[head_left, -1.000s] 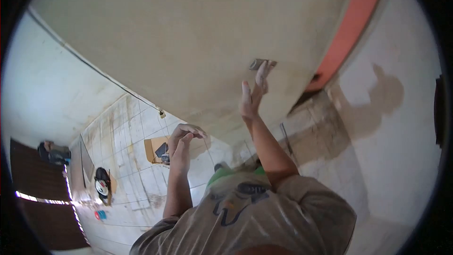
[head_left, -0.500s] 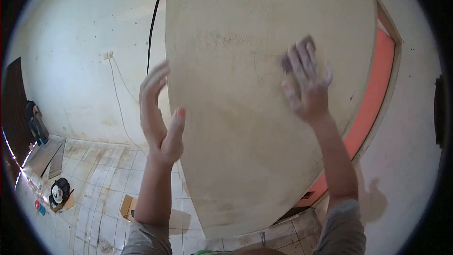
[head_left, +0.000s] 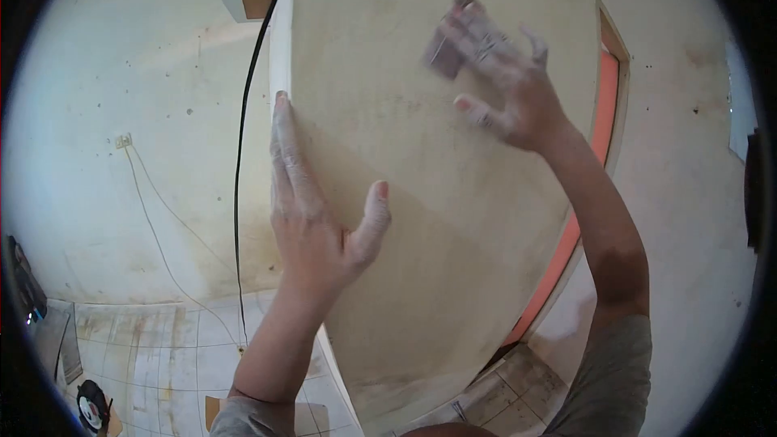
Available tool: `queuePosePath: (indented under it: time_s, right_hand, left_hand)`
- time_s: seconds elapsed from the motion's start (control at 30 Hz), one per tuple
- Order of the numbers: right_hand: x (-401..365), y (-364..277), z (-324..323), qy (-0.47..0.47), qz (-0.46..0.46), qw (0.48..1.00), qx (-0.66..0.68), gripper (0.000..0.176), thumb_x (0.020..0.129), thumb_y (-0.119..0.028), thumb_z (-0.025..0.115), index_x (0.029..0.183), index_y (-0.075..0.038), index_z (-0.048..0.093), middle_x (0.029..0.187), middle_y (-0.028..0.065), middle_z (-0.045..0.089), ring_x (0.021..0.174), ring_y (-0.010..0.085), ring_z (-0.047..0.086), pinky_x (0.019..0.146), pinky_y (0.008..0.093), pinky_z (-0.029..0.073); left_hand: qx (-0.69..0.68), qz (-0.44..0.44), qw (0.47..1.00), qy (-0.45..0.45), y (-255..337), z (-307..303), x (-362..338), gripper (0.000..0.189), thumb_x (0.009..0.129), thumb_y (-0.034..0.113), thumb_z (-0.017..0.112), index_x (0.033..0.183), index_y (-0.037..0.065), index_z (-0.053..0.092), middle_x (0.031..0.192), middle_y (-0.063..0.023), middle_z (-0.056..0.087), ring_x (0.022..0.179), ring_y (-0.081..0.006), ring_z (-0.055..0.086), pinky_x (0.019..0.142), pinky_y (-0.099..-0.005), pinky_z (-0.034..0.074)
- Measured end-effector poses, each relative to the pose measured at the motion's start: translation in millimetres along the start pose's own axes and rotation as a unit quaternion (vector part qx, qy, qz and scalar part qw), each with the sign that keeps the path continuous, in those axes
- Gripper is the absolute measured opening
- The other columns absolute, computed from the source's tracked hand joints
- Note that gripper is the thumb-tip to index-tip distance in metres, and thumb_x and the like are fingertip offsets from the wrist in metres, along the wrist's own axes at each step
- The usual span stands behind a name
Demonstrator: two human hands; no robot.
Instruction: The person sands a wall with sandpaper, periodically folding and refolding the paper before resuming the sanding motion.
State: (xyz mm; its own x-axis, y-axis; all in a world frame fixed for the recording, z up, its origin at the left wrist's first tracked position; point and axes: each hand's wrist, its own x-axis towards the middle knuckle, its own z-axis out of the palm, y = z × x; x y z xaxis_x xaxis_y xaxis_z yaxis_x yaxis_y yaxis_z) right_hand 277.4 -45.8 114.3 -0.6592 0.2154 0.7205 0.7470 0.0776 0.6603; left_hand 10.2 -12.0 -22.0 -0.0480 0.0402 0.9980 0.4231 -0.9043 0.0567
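My right hand (head_left: 506,77), dusted white, presses a greyish-brown piece of sandpaper (head_left: 443,55) against the upper part of the wall panel (head_left: 453,243). Its fingers lie over the sheet, with the thumb held apart from them. Along the panel's left vertical edge, my left hand (head_left: 312,202) lies with its fingers stretched upward and its thumb spread to the right. Nothing is in it, and white dust coats its fingers too. Faint scuffs and brownish stains mark the panel's surface.
A black cable (head_left: 240,146) hangs left of the panel's edge. Further left, a wall socket (head_left: 123,141) has thin wires running down. An orange-pink door (head_left: 603,105) stands on the right. On the tiled floor (head_left: 174,356) are a round black-and-white object (head_left: 93,406) and cardboard (head_left: 212,413).
My right hand has moved up and left across the panel with the sandpaper. My left hand has come onto the panel's edge, and the view has shifted.
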Motion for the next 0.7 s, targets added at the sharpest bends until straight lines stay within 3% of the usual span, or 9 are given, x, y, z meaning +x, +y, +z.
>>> queuePosePath:
  time_s: [0.07,0.17,0.27,0.37,0.47,0.57,0.67,0.7]
  right_hand:
    - [5,5,-4,0.023,0.054,0.998,0.006,0.087,0.088,-0.061,0.067,0.161,-0.022,0.04,0.167,0.0061,0.039,0.156,0.0241,0.032,0.119,0.0609,0.018]
    - [-1,-27,4,0.071,0.048,0.992,0.089,0.085,0.088,-0.058,0.062,0.16,-0.019,0.043,0.166,0.0051,0.041,0.155,0.023,0.036,0.122,0.0542,0.011]
    - [-10,-87,-5,-0.043,-0.037,0.991,0.124,0.085,0.087,-0.059,0.062,0.161,-0.021,0.042,0.167,0.0033,0.041,0.154,0.0208,0.037,0.122,0.0538,0.009]
    - [9,-83,-16,-0.081,-0.163,0.981,0.06,0.085,0.088,-0.06,0.062,0.161,-0.022,0.042,0.167,0.0037,0.041,0.154,0.0195,0.038,0.122,0.0529,0.009]
    - [44,-42,-34,-0.064,-0.099,0.992,-0.047,0.083,0.09,-0.057,0.061,0.162,-0.022,0.04,0.167,0.0043,0.041,0.153,0.019,0.038,0.121,0.0528,0.01]
    - [66,-21,-30,-0.013,-0.015,0.999,-0.04,0.079,0.092,-0.052,0.063,0.163,-0.026,0.038,0.17,0.0012,0.034,0.155,0.017,0.035,0.118,0.0572,0.018]
    - [49,-56,-4,0.051,0.046,0.995,0.071,0.081,0.091,-0.051,0.063,0.164,-0.026,0.035,0.17,0.0026,0.033,0.155,0.0184,0.034,0.117,0.0567,0.018]
    - [40,-71,-17,-0.017,0.016,0.998,0.05,0.082,0.091,-0.051,0.063,0.164,-0.026,0.035,0.171,0.0033,0.033,0.156,0.0193,0.033,0.117,0.0571,0.018]
  left_hand:
    - [-0.02,0.007,1.0,-0.01,-4,0,0,0.1,0.089,0.033,0.065,0.159,-0.014,0.012,0.161,-0.0399,0.023,0.15,-0.0535,0.028,0.122,-0.0564,0.028]
    - [-0.069,0.018,0.997,-0.004,-5,1,1,0.101,0.091,0.037,0.064,0.159,-0.015,0.01,0.163,-0.0406,0.019,0.152,-0.0546,0.024,0.124,-0.0559,0.024]
    - [-0.114,0.014,0.993,-0.026,-8,-3,0,0.101,0.093,0.04,0.061,0.159,-0.015,0.009,0.164,-0.0415,0.016,0.153,-0.0553,0.02,0.125,-0.0556,0.02]
    - [-0.163,0.015,0.986,-0.027,-10,-6,-1,0.099,0.095,0.042,0.059,0.159,-0.015,0.011,0.164,-0.0415,0.016,0.154,-0.0549,0.019,0.125,-0.0554,0.019]
    - [-0.183,0.018,0.983,-0.02,-12,-3,0,0.099,0.095,0.044,0.059,0.159,-0.015,0.014,0.164,-0.0404,0.017,0.154,-0.0545,0.02,0.125,-0.056,0.019]
    - [-0.161,0.038,0.986,-0.001,-12,-1,0,0.098,0.094,0.044,0.059,0.159,-0.015,0.015,0.163,-0.0398,0.02,0.153,-0.0551,0.021,0.125,-0.0573,0.02]
    - [-0.167,0.03,0.985,0.007,-11,-6,0,0.095,0.094,0.041,0.058,0.159,-0.014,0.017,0.163,-0.0396,0.022,0.152,-0.0553,0.023,0.124,-0.0585,0.021]
    - [-0.176,0.023,0.984,0.016,-9,-1,-1,0.094,0.093,0.04,0.058,0.159,-0.014,0.018,0.162,-0.0395,0.023,0.153,-0.0549,0.023,0.124,-0.0586,0.022]
